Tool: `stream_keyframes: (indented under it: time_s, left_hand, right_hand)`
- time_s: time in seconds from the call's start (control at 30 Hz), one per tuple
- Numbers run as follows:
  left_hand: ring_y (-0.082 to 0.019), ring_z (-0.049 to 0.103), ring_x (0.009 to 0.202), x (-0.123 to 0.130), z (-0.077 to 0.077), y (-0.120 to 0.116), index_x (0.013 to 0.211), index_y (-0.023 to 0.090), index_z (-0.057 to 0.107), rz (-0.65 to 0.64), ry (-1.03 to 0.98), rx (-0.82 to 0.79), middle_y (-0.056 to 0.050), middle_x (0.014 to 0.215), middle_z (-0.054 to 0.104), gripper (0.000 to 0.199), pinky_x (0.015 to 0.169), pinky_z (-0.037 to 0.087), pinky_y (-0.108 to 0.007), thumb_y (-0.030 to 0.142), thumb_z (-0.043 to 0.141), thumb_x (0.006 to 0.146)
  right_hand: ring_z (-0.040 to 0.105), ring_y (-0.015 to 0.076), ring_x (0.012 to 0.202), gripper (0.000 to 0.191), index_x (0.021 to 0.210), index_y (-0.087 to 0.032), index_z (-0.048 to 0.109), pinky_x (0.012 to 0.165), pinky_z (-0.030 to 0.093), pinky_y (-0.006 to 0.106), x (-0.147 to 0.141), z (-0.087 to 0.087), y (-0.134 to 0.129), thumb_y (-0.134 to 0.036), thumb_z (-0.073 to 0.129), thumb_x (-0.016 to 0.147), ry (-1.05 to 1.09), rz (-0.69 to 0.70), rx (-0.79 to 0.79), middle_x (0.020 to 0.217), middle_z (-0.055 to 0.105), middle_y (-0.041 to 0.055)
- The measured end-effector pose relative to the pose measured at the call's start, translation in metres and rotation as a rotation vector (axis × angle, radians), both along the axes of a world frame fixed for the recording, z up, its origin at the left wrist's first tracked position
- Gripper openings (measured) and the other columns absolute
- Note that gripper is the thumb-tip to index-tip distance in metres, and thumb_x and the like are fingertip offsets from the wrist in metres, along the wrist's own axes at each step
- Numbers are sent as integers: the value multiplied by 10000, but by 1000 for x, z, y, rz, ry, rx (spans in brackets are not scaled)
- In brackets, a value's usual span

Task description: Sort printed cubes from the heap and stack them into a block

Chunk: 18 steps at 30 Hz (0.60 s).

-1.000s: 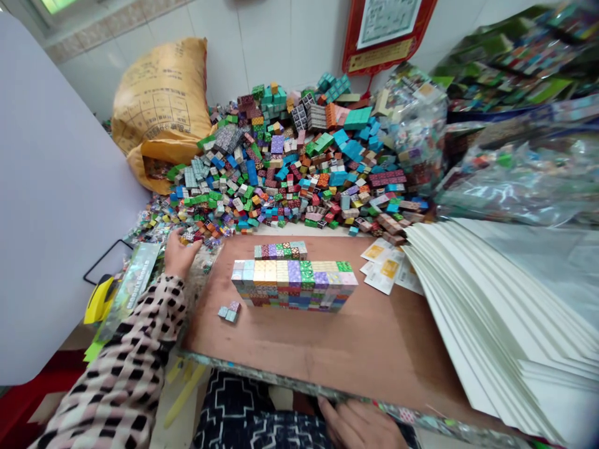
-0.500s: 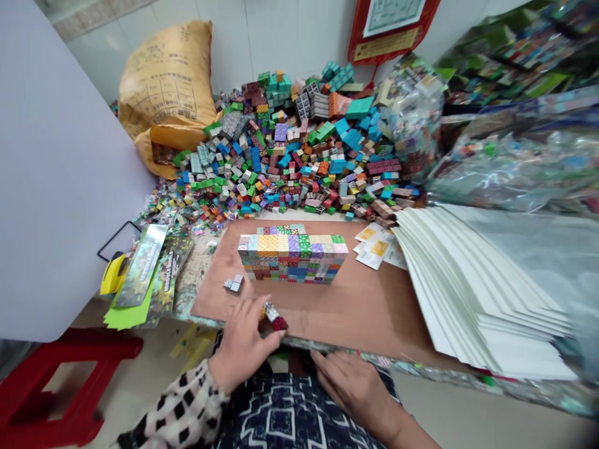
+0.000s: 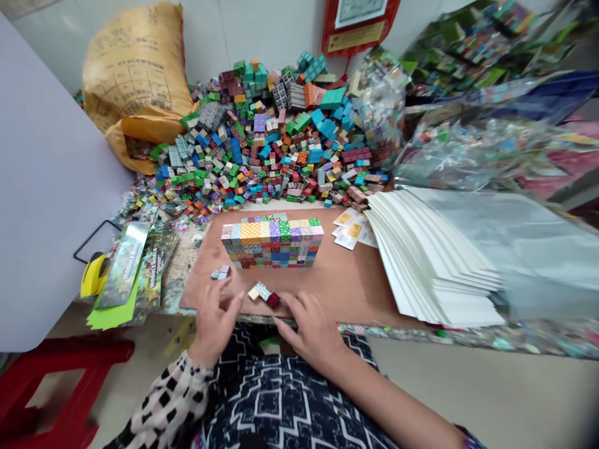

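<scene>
Between my hands on the brown board point(image 3: 355, 287) lies a short row of small patterned blocks point(image 3: 263, 291), cream, grey and dark red. My left hand point(image 3: 213, 321) is open to the left of them, its thumb and fingers apart. Close to its fingertips sits a small cluster of grey blocks point(image 3: 221, 272). My right hand point(image 3: 312, 327) is open too, its index fingertip beside the dark red block; whether it touches cannot be told. Behind them stands a wall of many-coloured patterned blocks point(image 3: 274, 248), upright on the board.
A heap of loose blocks point(image 3: 281, 149) fills the back, beside a yellow sack point(image 3: 135, 75). White sheets point(image 3: 430, 262) fan out at right, near small cards point(image 3: 350, 229). Printed cards point(image 3: 124, 265) and a yellow tool point(image 3: 93, 276) lie at left. A red stool point(image 3: 60, 386) stands below.
My left hand has drawn back leftwards from the small blocks, which now lie uncovered. My right hand has risen from the board's edge to their right side. The view has shifted rightwards.
</scene>
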<state>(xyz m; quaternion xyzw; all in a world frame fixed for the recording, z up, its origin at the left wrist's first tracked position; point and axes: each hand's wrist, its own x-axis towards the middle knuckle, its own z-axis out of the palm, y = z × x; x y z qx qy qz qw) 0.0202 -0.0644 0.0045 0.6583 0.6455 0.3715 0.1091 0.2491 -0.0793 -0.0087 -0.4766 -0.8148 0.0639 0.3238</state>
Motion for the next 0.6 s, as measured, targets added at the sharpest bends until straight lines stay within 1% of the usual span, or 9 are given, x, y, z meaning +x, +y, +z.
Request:
stream_keyframes:
  time_s: [0.03, 0.1, 0.17, 0.23, 0.33, 0.43, 0.53, 0.6]
  left_hand:
    - [-292, 564, 1152, -6, 1, 3, 1215, 238, 567, 70, 33, 23, -112, 1179, 620, 403, 1025, 455, -459, 468, 559, 884]
    - [-314, 536, 1180, -16, 2, 12, 1244, 207, 555, 165, 102, 14, -128, 1194, 599, 473, 1055, 426, -486, 456, 596, 844]
    - [-323, 516, 1205, -21, 2, 21, 1287, 169, 536, 204, 140, -37, -148, 1222, 569, 550, 1063, 420, -487, 418, 624, 805]
    - [-327, 503, 1223, -23, 1, 30, 1321, 141, 519, 204, 166, -91, -164, 1234, 546, 603, 1066, 417, -483, 399, 626, 786]
    - [-340, 507, 1205, -22, -2, 40, 1315, 111, 534, 185, 217, -137, -183, 1190, 554, 625, 1048, 421, -488, 452, 596, 794]
    - [-351, 541, 1120, -25, -5, 46, 1223, 106, 612, 176, 303, -172, -178, 1084, 594, 609, 1000, 441, -487, 539, 537, 801]
    - [-343, 569, 994, -32, -9, 53, 1073, 169, 693, 198, 409, -195, -136, 909, 599, 568, 918, 465, -478, 604, 425, 826]
    - [-338, 574, 968, -37, -11, 57, 1034, 161, 701, 189, 427, -192, -135, 883, 597, 601, 895, 471, -463, 624, 380, 825]
  right_hand:
    - [569, 245, 864, 367, 1210, -138, 575, 723, 479, 352, -5, -1, 5, -359, 598, 918, -33, -9, -27, 954, 588, 94]
    - [563, 255, 872, 409, 1237, -135, 568, 730, 480, 365, -14, -2, 13, -371, 617, 906, -86, -13, -85, 965, 576, 100]
    - [559, 259, 905, 400, 1255, -140, 563, 757, 479, 370, -20, -4, 20, -360, 600, 922, -106, 2, -153, 993, 575, 108]
    - [554, 257, 941, 361, 1247, -145, 569, 793, 476, 371, -23, -5, 25, -322, 588, 933, -102, 15, -212, 1024, 577, 110]
    - [545, 251, 967, 284, 1183, -151, 599, 833, 470, 371, -23, -1, 26, -284, 590, 933, -98, 13, -276, 1038, 582, 104]
    - [543, 244, 967, 281, 1169, -167, 605, 828, 468, 364, -21, 8, 24, -333, 582, 943, -121, 16, -288, 1059, 591, 96]
    - [545, 234, 929, 287, 1143, -179, 619, 788, 461, 351, -21, 16, 24, -385, 569, 949, -189, 12, -285, 1052, 596, 87]
    - [543, 231, 917, 286, 1136, -188, 625, 769, 451, 343, -22, 17, 26, -398, 558, 954, -217, -4, -279, 1034, 595, 82]
